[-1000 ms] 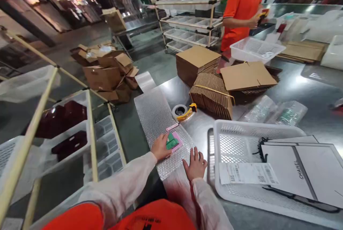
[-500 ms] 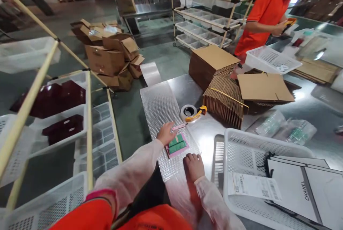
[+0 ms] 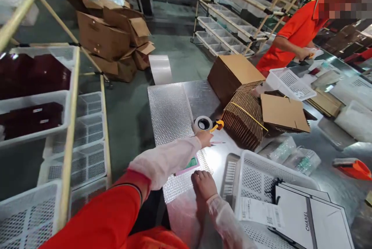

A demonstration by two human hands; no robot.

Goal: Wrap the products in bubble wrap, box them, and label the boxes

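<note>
The left arm [image 3: 168,160] stretches far and right across the bubble wrap [image 3: 168,109], passing over the green-and-pink packet [image 3: 193,162], which lies on the wrap, partly hidden. The left hand [image 3: 204,138] is knuckles-up just near of the tape dispenser [image 3: 209,122]; I cannot tell whether its grip is closed. The right hand [image 3: 205,184] rests nearer, fingers loosely bent, grip slack, nothing visible held.

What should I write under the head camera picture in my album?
Left hand by the tape dispenser, right hand at the edge of the bubble wrap.
</note>
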